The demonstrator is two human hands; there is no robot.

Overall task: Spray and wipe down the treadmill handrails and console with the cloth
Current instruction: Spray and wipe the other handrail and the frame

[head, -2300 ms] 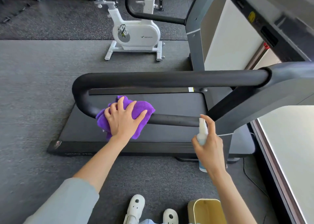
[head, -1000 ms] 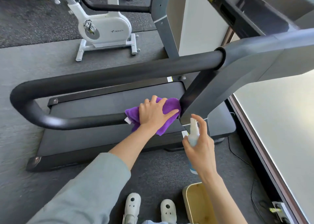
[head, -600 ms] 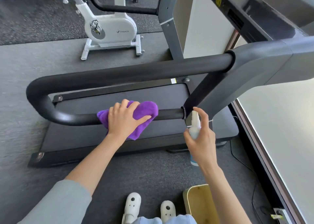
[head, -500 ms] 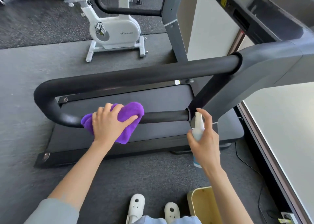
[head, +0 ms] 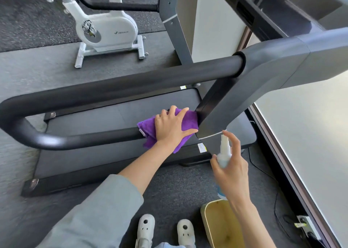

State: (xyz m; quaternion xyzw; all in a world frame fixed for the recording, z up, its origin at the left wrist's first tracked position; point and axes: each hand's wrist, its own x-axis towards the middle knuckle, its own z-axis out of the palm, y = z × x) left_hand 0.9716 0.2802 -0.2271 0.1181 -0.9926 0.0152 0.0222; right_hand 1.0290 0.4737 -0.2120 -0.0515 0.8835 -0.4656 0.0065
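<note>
Head view, looking down over a treadmill's near handrail point(head: 90, 137), a black looped bar running from the left edge to the grey upright point(head: 244, 101) at centre right. The left hand point(head: 172, 128) lies at frame centre with fingers wrapped over a purple cloth point(head: 189, 119), clamping it round the lower run of the rail where the rail meets the upright; wrapping the cloth this way lets it contact most of the bar's circumference in a single pass. The right hand point(head: 230, 165), lower right of centre, grips a small spray bottle point(head: 224, 151) upright, index finger raised above the nozzle, apparently kept near so the next section can be wetted without putting the cloth down. The console point(head: 273, 8) occupies the upper right and appears not yet reached. A tan bin point(head: 219, 227) stands on the floor by the person's white shoes point(head: 146, 227).
</note>
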